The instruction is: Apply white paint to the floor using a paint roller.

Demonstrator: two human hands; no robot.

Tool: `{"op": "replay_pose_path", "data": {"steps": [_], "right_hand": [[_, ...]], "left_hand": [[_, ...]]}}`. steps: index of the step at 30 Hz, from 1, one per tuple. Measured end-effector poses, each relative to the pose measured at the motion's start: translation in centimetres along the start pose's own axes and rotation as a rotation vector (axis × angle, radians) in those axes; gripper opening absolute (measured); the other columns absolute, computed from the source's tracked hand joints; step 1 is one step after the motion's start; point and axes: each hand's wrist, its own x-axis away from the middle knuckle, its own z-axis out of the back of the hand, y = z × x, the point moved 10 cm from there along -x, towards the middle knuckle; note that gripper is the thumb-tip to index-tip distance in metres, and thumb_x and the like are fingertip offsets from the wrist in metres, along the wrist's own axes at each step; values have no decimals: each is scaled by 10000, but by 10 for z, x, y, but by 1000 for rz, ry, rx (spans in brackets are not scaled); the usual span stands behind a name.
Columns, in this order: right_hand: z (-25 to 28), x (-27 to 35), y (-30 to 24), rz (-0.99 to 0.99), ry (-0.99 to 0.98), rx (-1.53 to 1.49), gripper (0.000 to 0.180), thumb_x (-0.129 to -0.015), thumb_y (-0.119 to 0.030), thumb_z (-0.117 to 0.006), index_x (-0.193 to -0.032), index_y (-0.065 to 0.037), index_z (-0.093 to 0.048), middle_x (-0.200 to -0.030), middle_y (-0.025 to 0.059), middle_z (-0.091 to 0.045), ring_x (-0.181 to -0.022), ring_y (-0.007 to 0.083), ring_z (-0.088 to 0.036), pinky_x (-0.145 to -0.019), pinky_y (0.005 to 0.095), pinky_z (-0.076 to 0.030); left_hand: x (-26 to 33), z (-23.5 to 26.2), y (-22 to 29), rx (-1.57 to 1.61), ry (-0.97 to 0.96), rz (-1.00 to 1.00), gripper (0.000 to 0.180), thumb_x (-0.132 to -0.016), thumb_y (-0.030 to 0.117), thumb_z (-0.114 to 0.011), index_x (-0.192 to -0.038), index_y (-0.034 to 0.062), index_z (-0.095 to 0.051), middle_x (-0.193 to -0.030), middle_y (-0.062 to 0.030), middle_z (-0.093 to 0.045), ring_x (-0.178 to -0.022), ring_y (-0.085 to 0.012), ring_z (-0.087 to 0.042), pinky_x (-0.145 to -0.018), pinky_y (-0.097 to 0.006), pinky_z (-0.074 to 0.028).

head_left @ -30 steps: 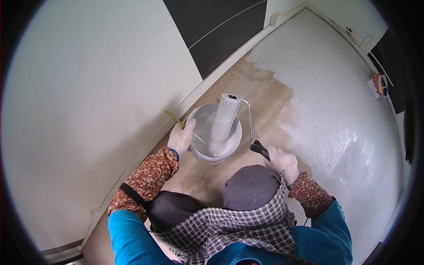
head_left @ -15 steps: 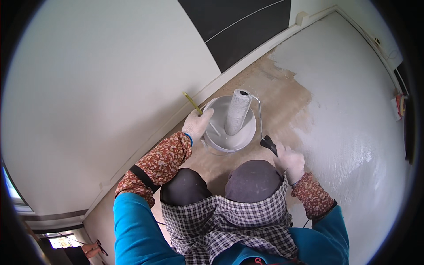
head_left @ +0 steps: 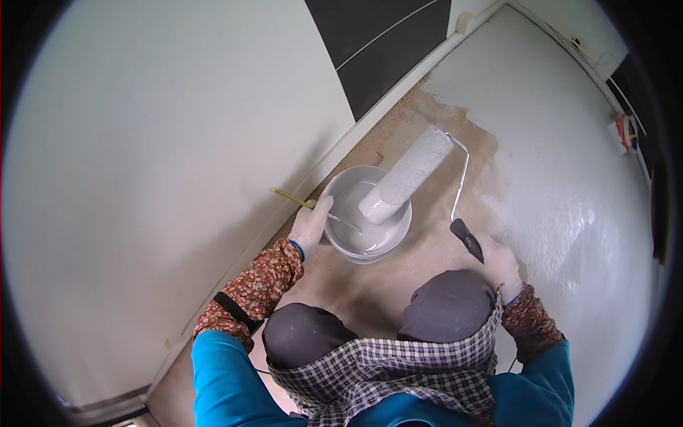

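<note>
My right hand (head_left: pixel 496 265), in a white glove, is closed around the black grip of a paint roller (head_left: pixel 407 175). The roller's sleeve is coated in pale grey-white paint and leans over the bucket's right side, its lower end inside the opening. On the floor ahead of my knees stands a white bucket (head_left: pixel 409 217) with pale paint in it. My gloved left hand (head_left: pixel 311 222) is closed at the bucket's left rim, on a thin rod with a yellow-green handle (head_left: pixel 290 196). The rod's paint-smeared end reaches into the bucket; what kind of tool it is does not show.
Bare brown floor (head_left: pixel 434 231) surrounds the bucket. Wet pale paint (head_left: pixel 555 178) covers the floor to the right. A white wall (head_left: pixel 178 128) with a baseboard runs along the left, with a dark panel (head_left: pixel 384 50) farther on. A red-and-white item (head_left: pixel 626 134) lies at the far right.
The roller has gone from nearly upright in the bucket to a slant up and right, over the rim. My right hand has moved right and slightly down. The yellow-green handle lies flatter.
</note>
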Motion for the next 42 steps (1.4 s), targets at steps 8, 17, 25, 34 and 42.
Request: {"op": "replay_pose_path", "data": {"steps": [8,17,25,34,42], "right_hand": [[7,45,-58,-128,-24,-344,240,-818,-197,-602,-847,40,-580,-681,175,-585,-641,257,-627,-624,382,-494],[-10,94,-94,-344,-135,-680,229,-846,-146,-600,-728,45,-551,-586,66,-541,-469,142,-553,-451,305,-450],[-2,133,-111,-464,-136,-924,249,-886,-194,-623,-715,-22,-563,-580,20,-521,-424,106,-495,-381,262,-402],[28,161,-82,-492,63,-1379,220,-918,-218,-606,-782,-48,-571,-624,-12,-518,-434,70,-452,-358,233,-363],[-7,110,-32,-743,184,-1241,217,-908,-216,-615,-737,-99,-550,-606,-13,-520,-428,88,-467,-371,246,-351]], "left_hand": [[-18,15,-8,-79,-137,-102,446,-943,360,-528,-1108,-53,-559,-1017,-142,-620,-912,-198,-600,-822,-333,-492],[-21,11,-26,105,-205,-49,468,-948,359,-565,-1143,-64,-524,-1038,-153,-620,-922,-205,-625,-778,-344,-516],[-12,13,-26,207,-221,-35,522,-909,383,-607,-1148,-73,-518,-1050,-158,-607,-913,-223,-632,-745,-344,-548],[-18,54,-58,167,-244,-34,564,-906,383,-592,-1212,-83,-509,-1127,-164,-607,-1002,-242,-615,-854,-361,-516],[-20,105,-101,218,-152,38,606,-952,430,-535,-1332,-40,-499,-1282,-167,-571,-1125,-270,-600,-907,-390,-519]]}}
